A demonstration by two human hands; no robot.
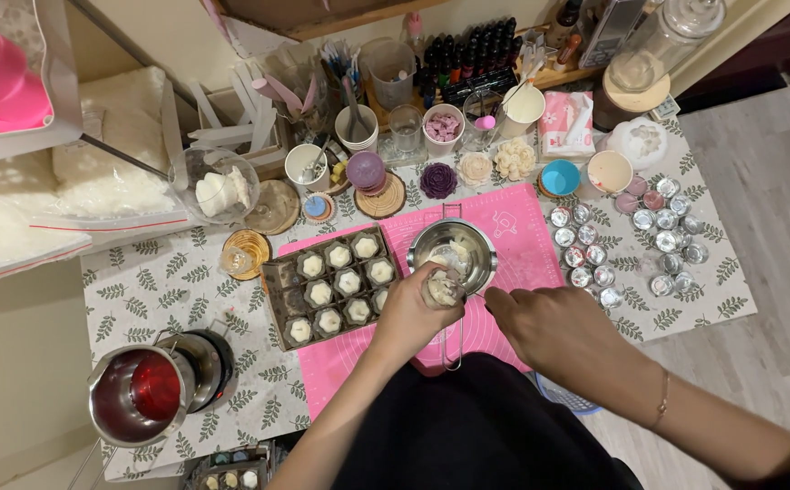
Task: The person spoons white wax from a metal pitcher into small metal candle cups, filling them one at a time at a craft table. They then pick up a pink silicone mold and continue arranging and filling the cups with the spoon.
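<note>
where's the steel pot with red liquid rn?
Head view, lower left: the round steel pot holding red liquid sits on the leaf-print tablecloth, left of the dark mould tray of white hexagonal pieces.

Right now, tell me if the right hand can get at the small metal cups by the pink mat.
Probably yes: the right hand lies on the pink mat, with nothing between it and the small metal cups.

You worked in a home candle-making workshop: beyond your hands (pixel 495 318) stood a mould tray (pixel 331 283) of poured wax, rows of small dropper bottles (pixel 467 56) and empty tin cups (pixel 626 245), with a melting pot (pixel 136 395) to their left.
</note>
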